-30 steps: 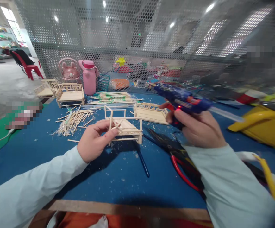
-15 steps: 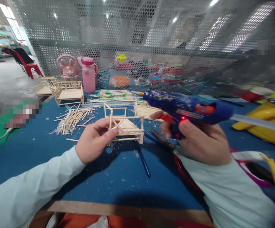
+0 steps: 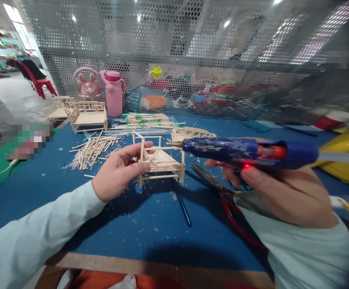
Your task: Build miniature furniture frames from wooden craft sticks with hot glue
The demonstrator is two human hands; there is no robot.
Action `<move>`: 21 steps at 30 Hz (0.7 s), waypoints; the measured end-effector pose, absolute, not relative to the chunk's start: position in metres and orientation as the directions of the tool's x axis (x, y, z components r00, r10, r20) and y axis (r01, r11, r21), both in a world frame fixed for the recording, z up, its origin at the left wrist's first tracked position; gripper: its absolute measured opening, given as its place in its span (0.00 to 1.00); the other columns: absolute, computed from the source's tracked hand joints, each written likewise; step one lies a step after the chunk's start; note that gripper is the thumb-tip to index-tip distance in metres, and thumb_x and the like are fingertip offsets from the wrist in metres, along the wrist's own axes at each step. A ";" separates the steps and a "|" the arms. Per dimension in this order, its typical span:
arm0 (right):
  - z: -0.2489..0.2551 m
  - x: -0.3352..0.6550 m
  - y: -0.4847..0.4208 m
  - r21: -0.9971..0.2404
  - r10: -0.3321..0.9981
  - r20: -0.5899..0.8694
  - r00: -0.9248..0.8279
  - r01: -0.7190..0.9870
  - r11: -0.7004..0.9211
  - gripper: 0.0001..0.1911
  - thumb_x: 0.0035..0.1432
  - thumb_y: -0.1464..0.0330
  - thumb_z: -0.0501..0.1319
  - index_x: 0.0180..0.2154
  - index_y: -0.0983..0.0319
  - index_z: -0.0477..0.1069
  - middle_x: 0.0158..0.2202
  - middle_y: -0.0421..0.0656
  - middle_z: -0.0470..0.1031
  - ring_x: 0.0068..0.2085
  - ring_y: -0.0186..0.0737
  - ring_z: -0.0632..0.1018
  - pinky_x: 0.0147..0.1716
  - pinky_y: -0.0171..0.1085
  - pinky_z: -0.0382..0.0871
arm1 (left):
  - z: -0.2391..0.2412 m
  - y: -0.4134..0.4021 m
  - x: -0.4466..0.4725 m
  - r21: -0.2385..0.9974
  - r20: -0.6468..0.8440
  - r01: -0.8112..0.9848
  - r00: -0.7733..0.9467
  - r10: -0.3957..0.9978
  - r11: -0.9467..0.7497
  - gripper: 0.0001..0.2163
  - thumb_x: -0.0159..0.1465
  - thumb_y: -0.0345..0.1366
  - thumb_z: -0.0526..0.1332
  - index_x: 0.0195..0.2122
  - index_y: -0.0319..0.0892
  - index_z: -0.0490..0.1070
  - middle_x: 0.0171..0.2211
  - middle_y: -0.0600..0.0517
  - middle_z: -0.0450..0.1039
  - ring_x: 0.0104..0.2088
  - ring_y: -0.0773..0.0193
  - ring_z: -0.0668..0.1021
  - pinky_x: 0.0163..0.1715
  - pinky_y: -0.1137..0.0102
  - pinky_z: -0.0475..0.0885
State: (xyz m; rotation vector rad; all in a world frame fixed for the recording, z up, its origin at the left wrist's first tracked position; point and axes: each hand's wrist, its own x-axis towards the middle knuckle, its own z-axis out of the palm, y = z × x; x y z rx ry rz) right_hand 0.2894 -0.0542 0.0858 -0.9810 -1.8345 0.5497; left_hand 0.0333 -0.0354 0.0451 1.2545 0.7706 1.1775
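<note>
My left hand grips the left end of a small model bench made of thin wooden sticks, thumb in front and fingers behind. My right hand is wrapped round the handle of a blue hot glue gun with a red light lit on it. The gun points left, and its metal nozzle lies at the bench's upper right corner; I cannot tell whether it touches. A clear glue stick juts out of the gun's back end.
Red-handled scissors and a dark blue rod lie nearby. Loose sticks, finished-looking stick benches and a pink bottle stand farther back. Behind them rises a perforated metal screen. A yellow object is at right.
My right hand has brought the glue gun down, levelling it so the nozzle is at the bench's right corner. My left thumb has shifted slightly; the bench has barely moved.
</note>
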 end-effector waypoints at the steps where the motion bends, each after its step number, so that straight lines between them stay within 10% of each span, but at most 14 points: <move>1: 0.085 0.289 -0.054 -0.693 0.807 0.536 -0.248 0.416 0.588 0.12 0.54 0.56 0.61 0.34 0.55 0.77 0.30 0.43 0.77 0.27 0.40 0.76 0.25 0.39 0.72 | 0.045 -0.036 0.033 0.964 0.164 -0.246 0.262 0.951 -0.098 0.23 0.52 0.31 0.66 0.51 0.39 0.70 0.43 0.46 0.76 0.42 0.60 0.76 0.44 0.64 0.69; 7: 0.084 0.288 -0.054 -0.589 0.762 0.581 -0.285 0.499 0.636 0.08 0.56 0.61 0.60 0.38 0.50 0.75 0.29 0.38 0.76 0.33 0.42 0.78 0.40 0.42 0.72 | 0.045 -0.037 0.033 0.953 0.219 -0.255 0.201 0.955 -0.165 0.22 0.53 0.31 0.66 0.50 0.41 0.70 0.42 0.47 0.77 0.43 0.60 0.76 0.42 0.67 0.71; 21: 0.089 0.280 -0.053 -0.425 0.717 0.600 -0.356 0.617 0.662 0.09 0.57 0.61 0.57 0.29 0.56 0.73 0.32 0.43 0.75 0.37 0.45 0.78 0.40 0.43 0.72 | 0.043 -0.036 0.034 0.942 0.256 -0.266 0.173 0.951 -0.206 0.19 0.54 0.31 0.66 0.48 0.41 0.71 0.42 0.47 0.77 0.43 0.61 0.77 0.42 0.68 0.73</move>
